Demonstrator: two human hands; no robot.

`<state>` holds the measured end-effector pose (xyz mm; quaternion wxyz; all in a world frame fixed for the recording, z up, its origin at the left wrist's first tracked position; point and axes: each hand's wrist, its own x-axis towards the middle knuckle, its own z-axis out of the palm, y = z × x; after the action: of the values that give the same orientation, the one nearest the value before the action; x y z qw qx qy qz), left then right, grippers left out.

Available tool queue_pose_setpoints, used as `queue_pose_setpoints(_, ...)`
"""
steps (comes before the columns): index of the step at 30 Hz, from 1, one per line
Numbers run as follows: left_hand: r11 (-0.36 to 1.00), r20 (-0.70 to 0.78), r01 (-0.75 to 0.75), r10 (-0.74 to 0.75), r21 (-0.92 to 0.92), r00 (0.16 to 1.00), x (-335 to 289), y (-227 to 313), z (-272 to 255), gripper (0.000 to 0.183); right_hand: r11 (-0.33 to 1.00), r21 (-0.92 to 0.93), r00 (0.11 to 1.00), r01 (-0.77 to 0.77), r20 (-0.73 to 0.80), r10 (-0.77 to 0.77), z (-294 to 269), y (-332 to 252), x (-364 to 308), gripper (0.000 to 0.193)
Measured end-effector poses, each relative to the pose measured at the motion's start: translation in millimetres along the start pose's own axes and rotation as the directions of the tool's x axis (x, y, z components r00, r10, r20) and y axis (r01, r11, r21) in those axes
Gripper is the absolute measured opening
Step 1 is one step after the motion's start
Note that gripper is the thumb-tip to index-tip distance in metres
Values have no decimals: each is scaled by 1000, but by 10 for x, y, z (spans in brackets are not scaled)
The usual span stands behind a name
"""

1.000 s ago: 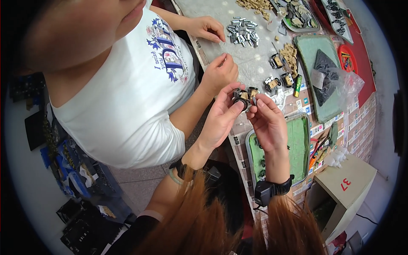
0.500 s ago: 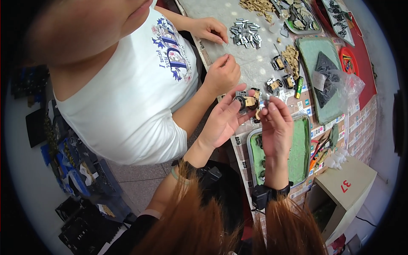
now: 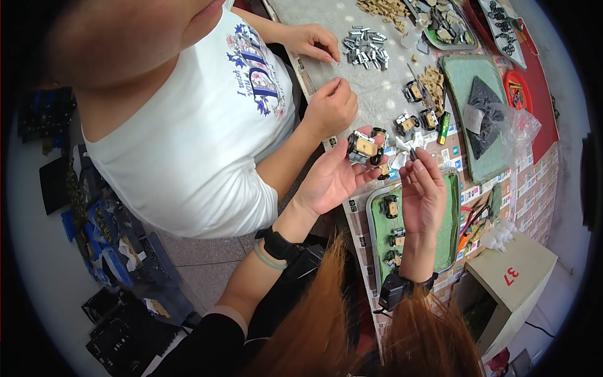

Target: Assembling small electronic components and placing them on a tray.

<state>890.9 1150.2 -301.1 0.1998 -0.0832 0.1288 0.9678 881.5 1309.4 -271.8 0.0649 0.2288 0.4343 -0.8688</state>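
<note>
Lil toy car in hand
Left hand holds it just past the green tray's far left corner; right hand pinches a tiny dark piece near its far edge.

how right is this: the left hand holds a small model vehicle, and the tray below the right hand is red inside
Not quite: the tray below the right hand is green inside, as the head view shows. The left hand does hold a small model vehicle.

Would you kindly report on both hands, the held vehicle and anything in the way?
Left hand holding small wheeled vehicle. Right hand pinching small dark piece, apart from the vehicle. Co-worker's hand nearby, not between them.
</note>
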Motion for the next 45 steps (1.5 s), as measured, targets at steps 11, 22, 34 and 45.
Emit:
queue_pose_setpoints(11,901,-139,-234,302,365,943,15,-199,57,41,954,-250,986,167,34,-163,239,334,-35,16)
queue_pose_setpoints(22,801,-136,-242,371,547,918,-64,-169,137,39,949,-256,982,184,77,-170,271,379,-70,17)
queue_pose_setpoints(34,773,-158,-260,419,579,894,-82,-171,150,36,968,-175,983,180,74,-170,271,422,-121,16)
queue_pose_setpoints(45,730,-206,-226,450,645,869,-110,-166,145,36,893,-378,970,243,118,-214,230,384,-138,16)
